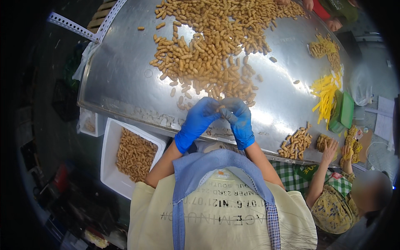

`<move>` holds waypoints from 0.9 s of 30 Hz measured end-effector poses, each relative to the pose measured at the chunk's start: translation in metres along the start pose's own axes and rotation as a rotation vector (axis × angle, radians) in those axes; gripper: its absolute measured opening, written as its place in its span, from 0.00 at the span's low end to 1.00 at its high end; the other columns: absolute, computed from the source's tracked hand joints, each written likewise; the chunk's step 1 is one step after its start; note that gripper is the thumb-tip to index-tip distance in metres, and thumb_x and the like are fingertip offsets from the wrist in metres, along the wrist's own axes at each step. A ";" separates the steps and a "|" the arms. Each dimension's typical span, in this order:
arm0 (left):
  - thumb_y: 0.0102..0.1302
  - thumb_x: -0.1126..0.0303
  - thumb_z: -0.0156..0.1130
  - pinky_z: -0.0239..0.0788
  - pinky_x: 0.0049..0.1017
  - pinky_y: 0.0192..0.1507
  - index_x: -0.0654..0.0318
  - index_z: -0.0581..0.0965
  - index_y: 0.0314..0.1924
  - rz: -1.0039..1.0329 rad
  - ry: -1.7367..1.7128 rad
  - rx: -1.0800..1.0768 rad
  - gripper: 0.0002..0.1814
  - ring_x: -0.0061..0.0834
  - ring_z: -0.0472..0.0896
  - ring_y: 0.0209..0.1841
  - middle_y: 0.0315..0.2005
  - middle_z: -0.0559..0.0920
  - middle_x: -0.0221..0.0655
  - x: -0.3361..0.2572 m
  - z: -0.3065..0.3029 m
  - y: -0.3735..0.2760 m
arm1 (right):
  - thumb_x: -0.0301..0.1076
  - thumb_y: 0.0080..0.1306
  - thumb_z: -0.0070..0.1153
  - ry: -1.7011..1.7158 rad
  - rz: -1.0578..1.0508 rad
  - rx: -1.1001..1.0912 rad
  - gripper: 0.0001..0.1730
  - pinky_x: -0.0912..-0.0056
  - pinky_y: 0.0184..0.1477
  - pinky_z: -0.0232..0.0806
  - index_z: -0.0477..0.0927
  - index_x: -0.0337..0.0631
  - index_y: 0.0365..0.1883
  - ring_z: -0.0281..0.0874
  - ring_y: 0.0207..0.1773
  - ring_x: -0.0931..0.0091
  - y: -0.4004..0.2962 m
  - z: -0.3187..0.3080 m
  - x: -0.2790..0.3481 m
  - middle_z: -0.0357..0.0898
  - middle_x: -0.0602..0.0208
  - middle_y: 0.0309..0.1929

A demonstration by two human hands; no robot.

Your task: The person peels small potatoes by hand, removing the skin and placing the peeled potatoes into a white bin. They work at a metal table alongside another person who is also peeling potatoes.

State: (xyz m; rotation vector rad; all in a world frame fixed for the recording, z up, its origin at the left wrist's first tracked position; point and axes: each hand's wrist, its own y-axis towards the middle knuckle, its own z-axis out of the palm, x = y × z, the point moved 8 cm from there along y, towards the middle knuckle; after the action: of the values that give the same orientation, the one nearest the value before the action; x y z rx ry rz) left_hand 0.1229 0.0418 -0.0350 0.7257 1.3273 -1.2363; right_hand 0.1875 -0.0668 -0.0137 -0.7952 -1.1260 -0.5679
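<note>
In blue gloves, my left hand [202, 115] and my right hand [239, 116] meet over the near edge of the steel table [125, 72]. Their fingertips pinch what looks like an unshelled peanut [220, 107], mostly covered by the fingers. The right glove's fingertips look soiled. Just beyond both hands begins a broad heap of unshelled peanuts [215, 40], which spreads toward the far edge. A few single peanuts lie left of my left hand.
A white foam box [109, 147] of peanuts stands below the table at left. A co-worker's hands [329, 150] handle bundled peanuts at right, near a small peanut pile [295, 143], yellow strips [325, 93] and a green plastic container [345, 109]. Other people's hands [333, 24] show at the far right.
</note>
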 end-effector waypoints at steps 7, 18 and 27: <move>0.56 0.77 0.63 0.73 0.20 0.35 0.61 0.71 0.49 -0.182 -0.206 0.014 0.19 0.22 0.77 0.36 0.33 0.74 0.31 0.011 0.004 -0.003 | 0.31 0.65 0.49 -0.086 -0.031 -0.077 0.16 0.76 0.48 0.67 0.72 0.35 0.50 0.75 0.43 0.77 0.001 -0.010 0.001 0.77 0.61 0.44; 0.64 0.69 0.55 0.70 0.19 0.33 0.65 0.73 0.48 -0.255 -0.311 0.035 0.13 0.18 0.74 0.28 0.25 0.73 0.28 0.020 -0.002 -0.003 | 0.31 0.61 0.54 -1.131 -0.109 0.123 0.14 0.71 0.47 0.68 0.76 0.43 0.46 0.77 0.41 0.70 -0.011 -0.026 -0.022 0.77 0.61 0.40; 0.66 0.60 0.51 0.55 0.13 0.22 0.63 0.75 0.42 -0.285 -0.272 0.013 0.15 0.12 0.66 0.22 0.26 0.74 0.27 0.037 -0.006 -0.003 | 0.22 0.59 0.54 -0.309 0.092 0.028 0.19 0.73 0.50 0.68 0.72 0.39 0.50 0.76 0.47 0.73 -0.012 -0.029 -0.032 0.76 0.62 0.47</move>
State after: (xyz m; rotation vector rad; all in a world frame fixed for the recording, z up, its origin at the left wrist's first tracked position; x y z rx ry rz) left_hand 0.1119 0.0373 -0.0708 0.3675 1.2239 -1.5131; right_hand 0.1836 -0.0967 -0.0462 -0.9268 -1.3687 -0.3589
